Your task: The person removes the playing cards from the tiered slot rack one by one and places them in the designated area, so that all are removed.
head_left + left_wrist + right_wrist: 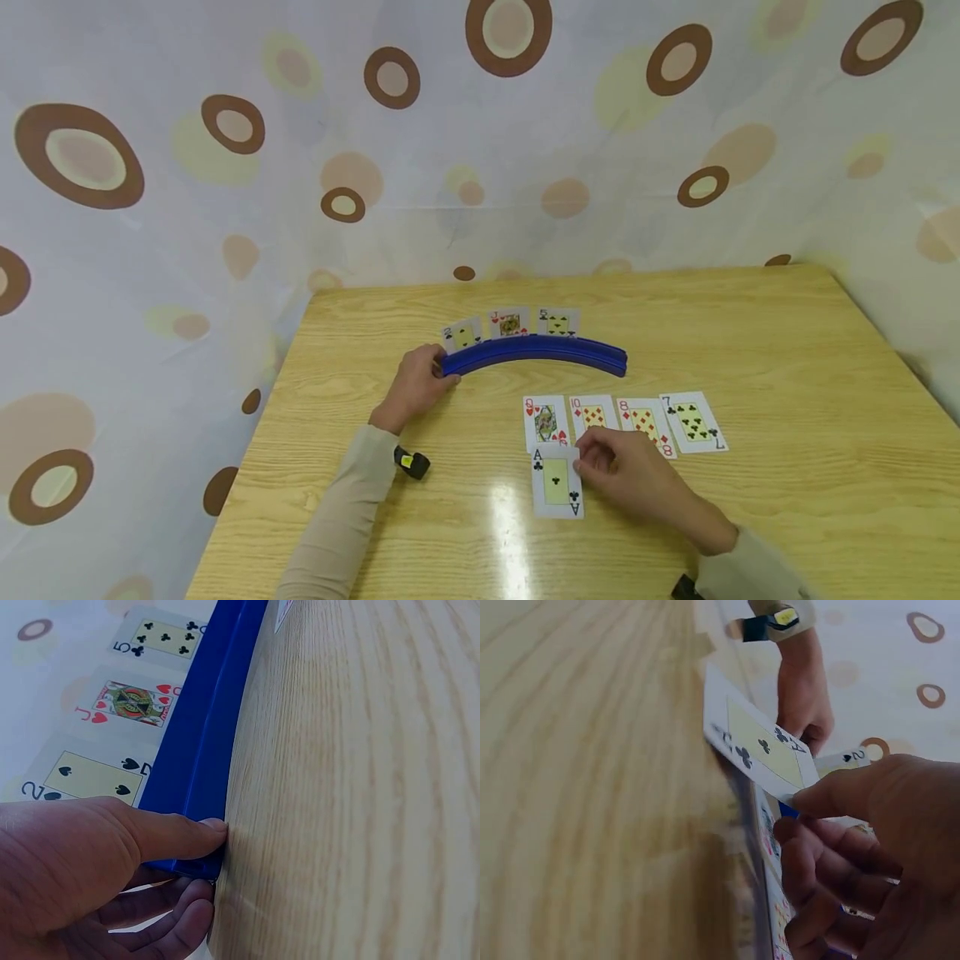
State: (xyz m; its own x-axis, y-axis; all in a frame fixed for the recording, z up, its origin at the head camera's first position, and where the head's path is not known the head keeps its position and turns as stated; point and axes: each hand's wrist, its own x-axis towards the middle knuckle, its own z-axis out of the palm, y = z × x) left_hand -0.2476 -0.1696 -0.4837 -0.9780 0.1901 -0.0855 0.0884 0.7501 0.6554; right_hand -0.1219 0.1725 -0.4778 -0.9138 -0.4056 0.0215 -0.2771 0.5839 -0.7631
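My left hand grips the left end of a curved blue card holder, thumb on its front side in the left wrist view. Three cards stand upright in its slot: the two of spades, the jack of hearts and the five of clubs. Between thumb and fingers, my right hand pinches the ace of clubs by its edge. That card is tilted in the right wrist view, and from the head it overlaps the lower edge of the queen of hearts.
Right of the queen, the ten of diamonds, eight of diamonds and seven of clubs lie face up in a row; my right hand partly covers the ten and eight. A patterned cloth hangs behind the wooden table.
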